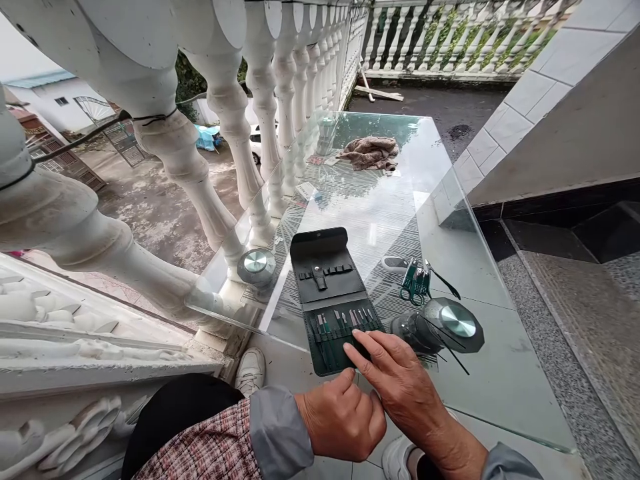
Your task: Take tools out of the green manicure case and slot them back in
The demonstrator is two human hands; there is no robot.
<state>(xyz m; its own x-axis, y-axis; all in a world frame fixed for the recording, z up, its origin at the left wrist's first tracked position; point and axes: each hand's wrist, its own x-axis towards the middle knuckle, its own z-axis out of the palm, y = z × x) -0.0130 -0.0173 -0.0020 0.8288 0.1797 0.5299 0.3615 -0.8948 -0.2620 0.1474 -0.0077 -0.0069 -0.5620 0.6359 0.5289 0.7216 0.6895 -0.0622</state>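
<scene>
A black manicure kit case (333, 267) lies unfolded on the glass tabletop. Slim metal tools with dark green handles (327, 327) sit in loops across its lower panel, while the upper panel's loops hold nothing. My right hand (395, 373) rests over the lower right corner of the case, its fingers stretched out and touching the panel. Just below the case's near edge, my left hand (343, 417) is curled closed, thumb side towards that edge. What its fingers hold, if anything, is hidden. To the right lie green-handled scissors (413, 283) beside several nail clippers (424, 277).
A crumpled brown cloth (370, 153) lies towards the far end of the glass table (450, 227). Round metal discs (455, 321) mark the table's supports. Thin black strips (453, 347) lie at the right. White balusters (220, 120) line the left side; a tiled wall (530, 100) slopes at right.
</scene>
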